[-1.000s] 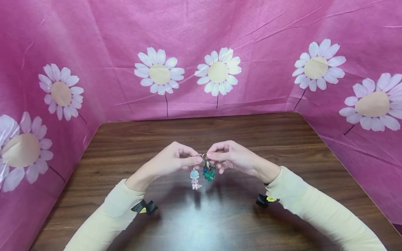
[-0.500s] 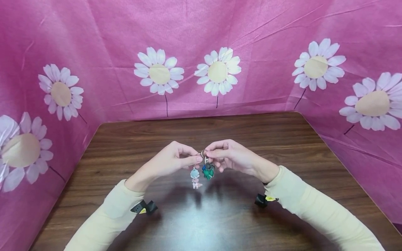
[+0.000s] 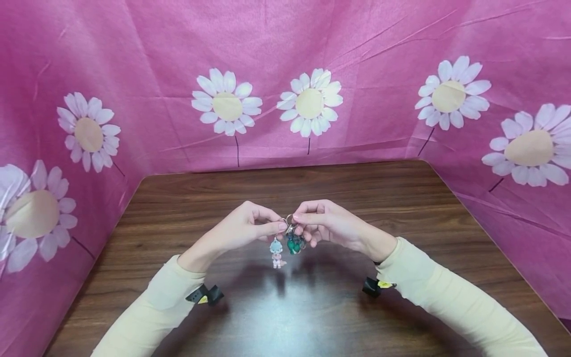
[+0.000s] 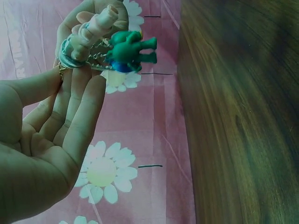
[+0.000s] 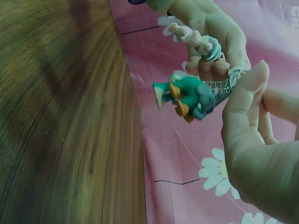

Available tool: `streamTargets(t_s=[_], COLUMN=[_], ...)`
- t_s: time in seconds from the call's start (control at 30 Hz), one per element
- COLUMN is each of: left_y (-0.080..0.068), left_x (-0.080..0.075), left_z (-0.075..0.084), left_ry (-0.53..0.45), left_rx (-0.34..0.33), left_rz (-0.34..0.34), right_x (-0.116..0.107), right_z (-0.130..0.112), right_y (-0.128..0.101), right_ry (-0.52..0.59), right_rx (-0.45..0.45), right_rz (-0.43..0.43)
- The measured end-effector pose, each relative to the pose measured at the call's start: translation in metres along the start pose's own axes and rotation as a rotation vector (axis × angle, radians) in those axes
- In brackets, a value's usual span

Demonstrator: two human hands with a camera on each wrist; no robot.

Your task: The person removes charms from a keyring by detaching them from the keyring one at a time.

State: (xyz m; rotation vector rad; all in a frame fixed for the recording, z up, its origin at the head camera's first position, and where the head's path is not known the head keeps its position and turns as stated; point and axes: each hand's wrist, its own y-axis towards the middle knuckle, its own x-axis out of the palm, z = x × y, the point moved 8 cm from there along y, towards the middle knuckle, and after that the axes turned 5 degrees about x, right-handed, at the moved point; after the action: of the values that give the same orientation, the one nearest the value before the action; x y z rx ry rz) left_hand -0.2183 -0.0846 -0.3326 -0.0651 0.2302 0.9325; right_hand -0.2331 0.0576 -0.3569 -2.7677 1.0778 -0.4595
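In the head view my left hand (image 3: 241, 229) and right hand (image 3: 336, 225) meet above the table, fingertips close together. A metal key ring (image 3: 289, 218) is pinched between thumb and fingers of the right hand. My left thumb and fingers pinch the top of a small figure keychain (image 3: 277, 255), with a pale blue head and pink body, right beside the ring. Below the ring hang a green figure charm (image 3: 293, 246) and other darker charms. Seen from the right wrist, the green figure (image 5: 188, 92) has orange parts and hangs on chains (image 5: 219, 86). Fingertips hide how ring and keychain join.
The brown wood-grain table (image 3: 178, 193) lies under both hands. Pink cloth (image 3: 357, 44) printed with large white daisies stands around its back and sides. A black wrist camera (image 3: 371, 286) sits at each cuff.
The green charm has swung and turned a little below the ring. My right hand's fingers have shifted slightly on the ring, while the left hand and pink-blue figure stay nearly still.
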Motion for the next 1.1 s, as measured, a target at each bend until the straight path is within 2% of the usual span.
streamTargets(t_s=[0.27,0.47,0.7,0.87,1.1], left_y=[0.0,-0.001,-0.002,-0.004,-0.01], left_x=[0.008,0.009,0.007,-0.002,-0.025], left_z=[-0.001,-0.002,-0.006,-0.009,-0.016], left_ry=[0.09,0.039,0.036,0.016,0.006], left_rx=[0.019,0.003,-0.011,-0.027,-0.049], left_rz=[-0.048,-0.046,-0.046,-0.024,0.021], right_x=[-0.005,-0.008,-0.008,-0.009,-0.014], right_z=[-0.001,-0.001,-0.003,-0.008,-0.011], right_y=[0.003,0.002,0.001,-0.001,-0.004], right_ry=[0.077,0.058,0.013,-0.015,-0.039], right_rx=[-0.026,-0.022,-0.033,-0.053,-0.056], right_rz=[0.055,0.053,0.048,0.052,0.075])
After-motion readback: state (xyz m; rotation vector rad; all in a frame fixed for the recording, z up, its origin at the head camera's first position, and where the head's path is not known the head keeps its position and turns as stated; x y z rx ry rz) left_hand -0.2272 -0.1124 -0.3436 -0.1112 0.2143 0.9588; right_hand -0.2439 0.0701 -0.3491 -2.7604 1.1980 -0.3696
